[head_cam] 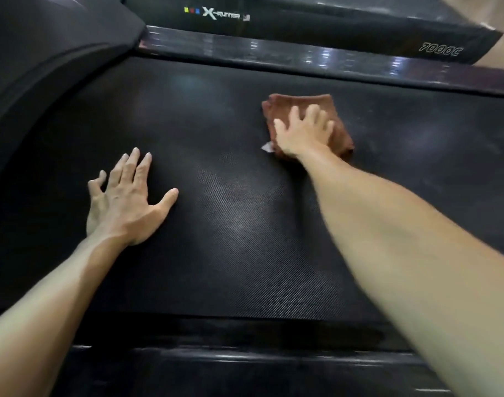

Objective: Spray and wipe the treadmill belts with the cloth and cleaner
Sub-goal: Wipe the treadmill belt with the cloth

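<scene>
Pressing flat, the right hand [302, 133] holds one folded brown cloth [308, 124] on the treadmill belt [245, 239] at about one o'clock, fingers spread. The left hand [127, 199] rests open at nine o'clock, fingers splayed. The cloth looks soft and light, so palm pressure probably suits it best. One belt shows; no cleaner bottle visible.

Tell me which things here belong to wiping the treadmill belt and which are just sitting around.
Part of the job:
- brown cloth, folded, lying on the belt
- treadmill belt
- right hand, pressing flat on the cloth
- left hand, resting flat on the belt

Just there:
- glossy side rail past the belt
- neighbouring treadmill with the X-Runner logo

No cleaner bottle is in view.
</scene>
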